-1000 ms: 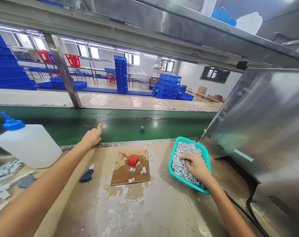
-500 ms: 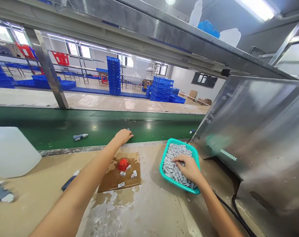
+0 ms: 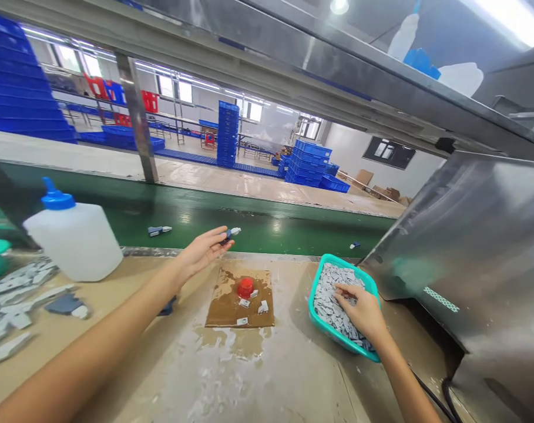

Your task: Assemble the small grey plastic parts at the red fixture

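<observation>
As your left hand (image 3: 202,251) pinches a navy part (image 3: 229,234), your half-curled right hand (image 3: 362,310), hold unclear, crosses the basket's (image 3: 312,304) right edge.

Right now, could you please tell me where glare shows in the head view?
In the head view, bright spots shine on the green belt, a pale sheen marks the metal panel, and the ceiling light at upper right looks washed out.
</observation>
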### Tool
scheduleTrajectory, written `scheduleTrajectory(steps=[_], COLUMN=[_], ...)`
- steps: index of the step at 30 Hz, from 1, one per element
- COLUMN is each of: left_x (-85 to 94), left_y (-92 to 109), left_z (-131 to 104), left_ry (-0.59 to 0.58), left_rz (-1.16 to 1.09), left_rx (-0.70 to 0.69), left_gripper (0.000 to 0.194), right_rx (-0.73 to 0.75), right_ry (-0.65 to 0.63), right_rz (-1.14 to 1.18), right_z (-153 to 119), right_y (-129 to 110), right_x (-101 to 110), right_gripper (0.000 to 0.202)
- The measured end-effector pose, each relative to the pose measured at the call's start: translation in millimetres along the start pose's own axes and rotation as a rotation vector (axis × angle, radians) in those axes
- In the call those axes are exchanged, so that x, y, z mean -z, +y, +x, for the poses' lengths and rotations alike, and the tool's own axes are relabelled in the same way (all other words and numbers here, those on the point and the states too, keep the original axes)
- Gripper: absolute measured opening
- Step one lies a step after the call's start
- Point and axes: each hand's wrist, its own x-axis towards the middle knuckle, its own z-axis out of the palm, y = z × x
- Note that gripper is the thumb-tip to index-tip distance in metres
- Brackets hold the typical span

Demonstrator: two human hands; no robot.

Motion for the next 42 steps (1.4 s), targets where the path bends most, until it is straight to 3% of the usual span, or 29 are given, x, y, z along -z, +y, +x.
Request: scheduleTrajectory(steps=[3,8,11,15,19,22,27,33,36,42], left_x=[11.8,22.9,25.1,25.4,23.6,22.6,22.4,22.1,21.4,19.6], left_y=[0.3,0.0,-3.3,-8.0,-9.7,-11.6,-17.2,-17.9,-16.9,-18.2], left_z=[-16.3,-13.7,-9.3,-8.8,-10.5,-10.3,-9.4,-12.8,-14.3,-14.9], left_ry=[0.035,0.019,-0.056,-0.067,-0.077,-0.095,-0.105,-0.215,-0.221,-0.23], left_rz=[-0.237,-0.396,-0.372,-0.294,-0.249,-0.213,-0.124,-0.006,0.017,0.036], left_rx=[0.128,0.13,0.141,0.16,0.171,0.168,0.149,0.133,0.132,0.156], left_gripper=[0.015,0.019,0.017,0.013,0.013,0.011,0.014,0.02,0.021,0.018], right_rx=[-0.011,-0.029,0.062,0.252,0.316,0.29,0.202,0.434,0.486,0.414], right_ry=[0.053,0.083,-0.053,-0.219,-0.259,-0.244,-0.222,-0.312,-0.344,-0.269], right_rz=[0.04,0.105,0.013,-0.26,-0.394,-0.302,0.119,0.144,0.068,0.097], right_z=[1.8,6.3,9.4,14.8,23.2,28.6,27.0,22.3,24.7,23.8], right_y=[7.8,19.8,18.8,8.2,-4.3,-18.4,-63.8,-115.9,-123.4,-123.6], right_x=[2.2,10.9,13.4,11.2,12.1,12.1,-12.4,-56.3,-71.5,-84.5], right_gripper=[0.03,0.035,0.031,0.028,0.027,0.021,0.022,0.025,0.03,0.02])
